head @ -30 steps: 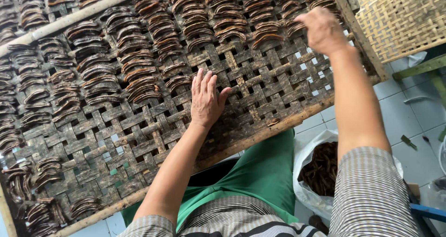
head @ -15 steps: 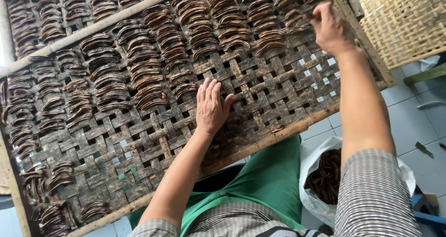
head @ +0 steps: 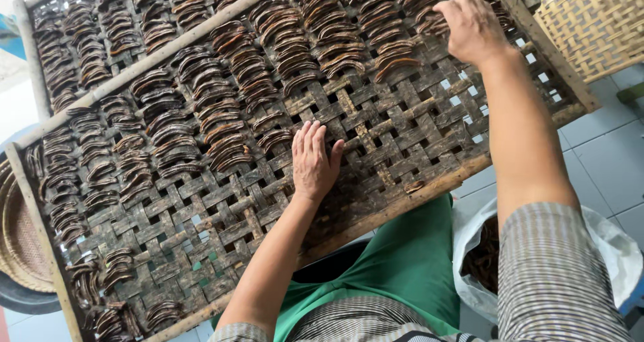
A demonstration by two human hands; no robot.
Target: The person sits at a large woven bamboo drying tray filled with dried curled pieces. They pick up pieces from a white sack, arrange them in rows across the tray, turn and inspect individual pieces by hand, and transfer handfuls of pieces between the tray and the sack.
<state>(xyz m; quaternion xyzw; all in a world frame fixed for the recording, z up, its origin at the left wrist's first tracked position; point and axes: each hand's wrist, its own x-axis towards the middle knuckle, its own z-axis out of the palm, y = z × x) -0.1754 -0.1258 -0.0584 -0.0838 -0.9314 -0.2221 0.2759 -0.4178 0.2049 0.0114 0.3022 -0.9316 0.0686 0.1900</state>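
Note:
A large woven bamboo tray (head: 376, 124) with a wooden frame leans over my lap. Rows of dark brown curved pieces (head: 231, 107) lie on it in columns. My left hand (head: 314, 159) rests flat on bare weave near the tray's middle, fingers together, holding nothing. My right hand (head: 471, 25) reaches to the far right corner, fingers curled down onto the curved pieces (head: 429, 21) there; whether it grips one is hidden by the back of the hand.
A white plastic bag (head: 607, 241) with more brown pieces (head: 481, 258) sits at my right on the tiled floor. A light woven basket (head: 594, 20) stands at the top right. Round woven trays (head: 20, 241) lie at the left edge. A green apron (head: 396, 275) covers my lap.
The view has shifted so the tray sits lower right in frame. My right hand stays at the far right rows, fingers bent lower. My left hand keeps flat on the weave.

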